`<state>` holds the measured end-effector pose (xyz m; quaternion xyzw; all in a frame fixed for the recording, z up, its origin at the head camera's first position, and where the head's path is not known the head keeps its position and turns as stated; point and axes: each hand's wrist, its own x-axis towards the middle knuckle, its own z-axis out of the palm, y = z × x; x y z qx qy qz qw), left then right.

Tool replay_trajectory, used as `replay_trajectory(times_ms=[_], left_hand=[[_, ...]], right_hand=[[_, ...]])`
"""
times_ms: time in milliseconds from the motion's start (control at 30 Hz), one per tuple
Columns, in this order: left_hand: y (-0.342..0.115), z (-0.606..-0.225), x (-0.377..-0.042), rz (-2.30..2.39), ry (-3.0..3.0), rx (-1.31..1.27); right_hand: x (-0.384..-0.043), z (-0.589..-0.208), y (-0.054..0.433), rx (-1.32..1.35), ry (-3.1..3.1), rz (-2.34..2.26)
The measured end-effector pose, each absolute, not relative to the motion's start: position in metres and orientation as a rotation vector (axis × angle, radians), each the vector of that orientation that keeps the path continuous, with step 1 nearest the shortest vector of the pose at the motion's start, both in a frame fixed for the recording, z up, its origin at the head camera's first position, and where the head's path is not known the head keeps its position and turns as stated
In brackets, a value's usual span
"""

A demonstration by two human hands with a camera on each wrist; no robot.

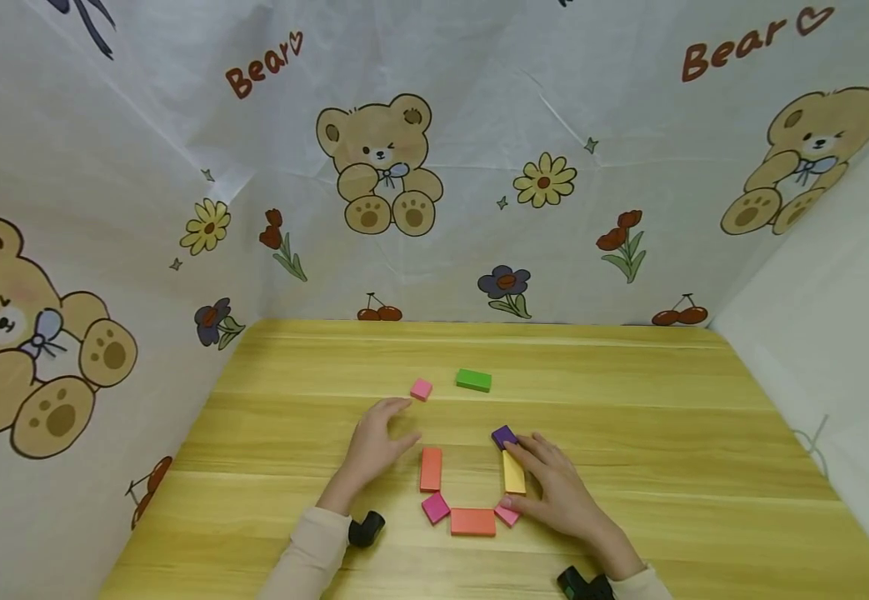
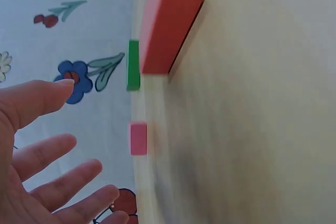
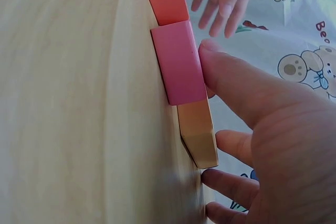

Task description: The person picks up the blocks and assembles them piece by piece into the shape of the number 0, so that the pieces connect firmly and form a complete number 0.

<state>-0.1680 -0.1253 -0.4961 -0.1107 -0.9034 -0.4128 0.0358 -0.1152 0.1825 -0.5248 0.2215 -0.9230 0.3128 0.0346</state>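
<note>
Flat coloured blocks form a U on the table in the head view. Its left side is an orange-red block (image 1: pixel 431 470), with a magenta block (image 1: pixel 436 508) at the lower corner and a red block (image 1: pixel 472 522) along the bottom. A pink block (image 1: pixel 507 515) makes the right corner, below a yellow block (image 1: pixel 513 473) and a tilted purple block (image 1: pixel 505 437). My right hand (image 1: pixel 565 492) spans that side, thumb at the pink block and index finger by the purple one. Left of the U, my left hand (image 1: pixel 377 450) hovers with fingers spread, holding nothing.
Beyond the U lie a small pink block (image 1: pixel 421 389) and a green block (image 1: pixel 473 380). The wooden table (image 1: pixel 674 400) meets a bear-printed cloth (image 1: pixel 471 250) at the back and left. A black wrist camera (image 1: pixel 366 530) sits at the left sleeve.
</note>
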Motion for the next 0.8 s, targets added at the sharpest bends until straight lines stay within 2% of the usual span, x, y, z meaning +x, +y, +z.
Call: replay_trajectory(times_ms=[333,800], left_hand=[[-0.129,-0.496,-0.227,-1.199,-2.836,-0.304],[-0.125,-0.51,-0.257,-0.965,-3.046,-0.407]], right_hand=[[-0.114,-0.525,0.182,0.681,-2.845,0.972],[-0.114,-0.522,0.181,0.661,-2.865,0.962]])
